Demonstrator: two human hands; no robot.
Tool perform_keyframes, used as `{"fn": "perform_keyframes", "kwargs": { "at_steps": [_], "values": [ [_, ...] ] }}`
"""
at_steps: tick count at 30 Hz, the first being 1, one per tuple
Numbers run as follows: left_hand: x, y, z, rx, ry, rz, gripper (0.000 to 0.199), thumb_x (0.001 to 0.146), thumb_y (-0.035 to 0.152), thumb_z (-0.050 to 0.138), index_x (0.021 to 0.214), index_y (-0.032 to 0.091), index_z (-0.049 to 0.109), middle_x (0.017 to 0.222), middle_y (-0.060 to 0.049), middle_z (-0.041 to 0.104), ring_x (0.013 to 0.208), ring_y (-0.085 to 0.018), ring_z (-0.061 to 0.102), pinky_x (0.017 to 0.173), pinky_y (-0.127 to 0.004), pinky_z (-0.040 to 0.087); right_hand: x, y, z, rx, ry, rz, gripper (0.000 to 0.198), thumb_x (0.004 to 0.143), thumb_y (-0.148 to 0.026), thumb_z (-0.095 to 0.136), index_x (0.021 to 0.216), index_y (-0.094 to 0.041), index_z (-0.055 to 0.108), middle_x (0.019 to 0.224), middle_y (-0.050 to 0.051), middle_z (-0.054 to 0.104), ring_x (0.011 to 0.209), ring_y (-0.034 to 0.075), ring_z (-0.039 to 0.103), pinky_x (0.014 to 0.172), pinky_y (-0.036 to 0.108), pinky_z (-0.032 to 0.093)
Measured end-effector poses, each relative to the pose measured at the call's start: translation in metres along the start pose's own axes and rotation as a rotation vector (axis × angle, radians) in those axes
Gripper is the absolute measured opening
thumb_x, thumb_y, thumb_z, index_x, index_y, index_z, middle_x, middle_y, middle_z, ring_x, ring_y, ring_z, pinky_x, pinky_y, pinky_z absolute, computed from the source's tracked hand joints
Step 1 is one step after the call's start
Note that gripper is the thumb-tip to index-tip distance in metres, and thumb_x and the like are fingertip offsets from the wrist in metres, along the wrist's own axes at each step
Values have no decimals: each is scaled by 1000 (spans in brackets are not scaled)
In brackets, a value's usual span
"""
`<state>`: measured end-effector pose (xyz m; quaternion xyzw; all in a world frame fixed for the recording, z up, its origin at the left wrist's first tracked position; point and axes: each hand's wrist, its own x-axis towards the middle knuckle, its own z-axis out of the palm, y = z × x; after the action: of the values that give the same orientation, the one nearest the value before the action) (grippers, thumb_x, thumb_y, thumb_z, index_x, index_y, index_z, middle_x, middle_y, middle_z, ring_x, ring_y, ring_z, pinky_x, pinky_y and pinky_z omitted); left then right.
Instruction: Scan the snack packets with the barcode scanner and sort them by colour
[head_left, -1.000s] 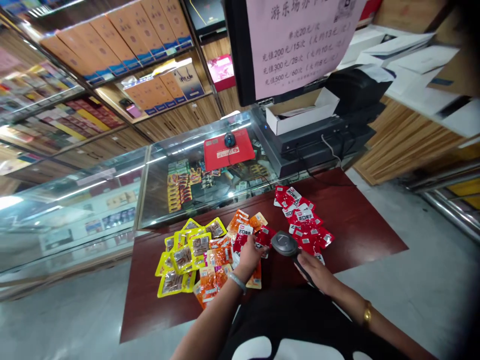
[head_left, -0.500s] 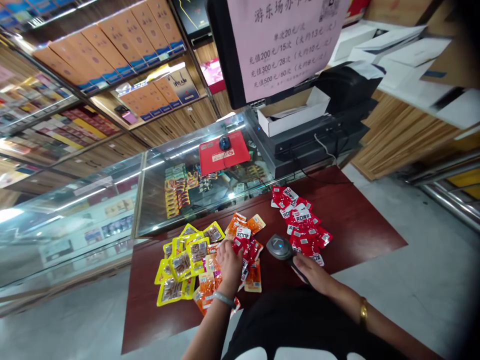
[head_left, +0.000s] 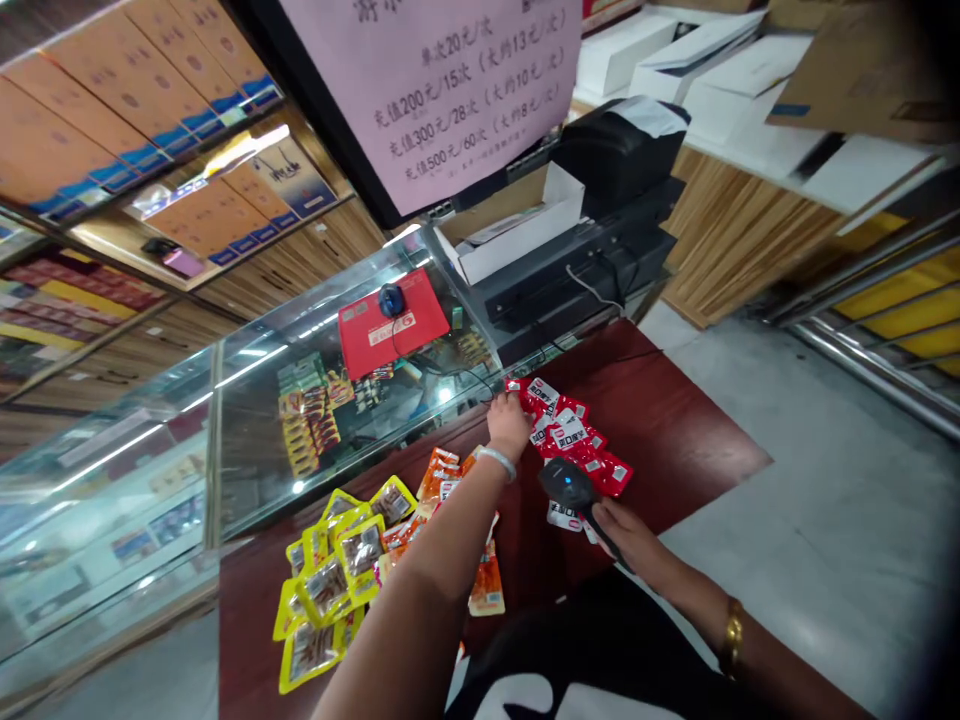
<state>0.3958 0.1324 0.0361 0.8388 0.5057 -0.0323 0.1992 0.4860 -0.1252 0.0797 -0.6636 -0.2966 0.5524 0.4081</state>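
A dark red table (head_left: 675, 440) is seen pushed against a glass display counter (head_left: 247, 400), and on it snack packets are spread in three groups. The largest group, at the near left corner, is made up of yellow packets (head_left: 330, 580) with clear windows through which brown contents are shown; beside them orange packets (head_left: 442, 475) are scattered, one lying apart near the table's front edge. At the far side, close to the counter, a row of red packets (head_left: 574, 440) with white labels is laid, overlapping one another and running back toward the near edge. The left hand (head_left: 508, 422) is stretched out across the table to the far end of this red row, its fingers curled down onto the topmost packet; whether the packet is pinched or only touched cannot be made out, since the fingertips are hidden by the back of the hand. A pale bracelet is worn at that wrist. The right hand (head_left: 634, 535) is closed around the handle of a black barcode scanner (head_left: 568, 485), whose head, marked by a small blue light, is held just above the near end of the red row.
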Motion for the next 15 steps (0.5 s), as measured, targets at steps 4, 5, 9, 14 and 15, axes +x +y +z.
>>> {"fn": "perform_keyframes", "kwargs": {
  "at_steps": [4,5,9,14,15],
  "values": [
    [21,6,9,54,-45,-68,62,77,34,78,130,13,55,131,-20,60,121,-31,57,100,-37,42,-4,1,-10,8,4,39,60,94,-73,43,102,-20,71,91,8,74,90,30,68,86,42,53],
    [21,5,12,44,-43,-76,65,75,34,80,131,14,54,131,-20,60,121,-31,57,100,-36,42,-4,1,-11,9,2,63,61,93,-73,43,101,-20,70,85,6,73,81,28,67,79,40,54],
    [8,-3,23,-64,-93,-127,58,75,32,81,125,14,56,117,-17,69,110,-27,65,92,-32,45,-3,7,-8,4,32,78,64,90,-78,42,94,-20,69,82,6,72,79,27,67,78,40,54],
    [-22,-23,34,-417,-189,-163,17,92,31,59,93,18,69,93,-10,75,86,-20,68,78,-28,47,3,13,0,5,-18,-19,71,87,-83,42,101,-20,72,104,12,76,105,34,67,99,46,49],
    [-30,-29,36,-536,-180,-175,19,94,31,55,90,19,70,90,-8,75,82,-18,67,76,-27,47,4,13,1,-7,-29,-21,71,87,-83,41,100,-20,73,103,12,76,104,34,67,98,47,50]
  ]
}}
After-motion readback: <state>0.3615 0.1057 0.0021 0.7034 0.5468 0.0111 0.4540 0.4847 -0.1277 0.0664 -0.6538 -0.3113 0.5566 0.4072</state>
